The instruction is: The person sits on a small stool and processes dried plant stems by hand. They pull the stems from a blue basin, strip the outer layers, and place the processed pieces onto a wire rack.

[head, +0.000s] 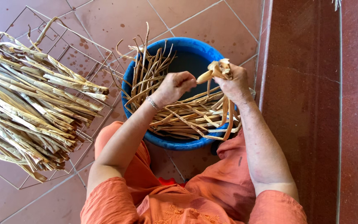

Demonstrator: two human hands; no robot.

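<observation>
While both hands (204, 85) grip dried strips (218, 70), blue bucket (137, 76) below, apparently wet.

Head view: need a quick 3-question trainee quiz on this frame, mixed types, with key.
1. True or false: the blue bucket stands on a wooden table.
2. Which hand holds the bunch of dried strips above the bucket? A) left hand B) right hand
3. Fill in: the big pile of dried stalks lies on a wire ____.

Key: 1 false, it stands on the tiled floor. 2 B; the left hand pinches one strip's end. 3 rack.
</observation>
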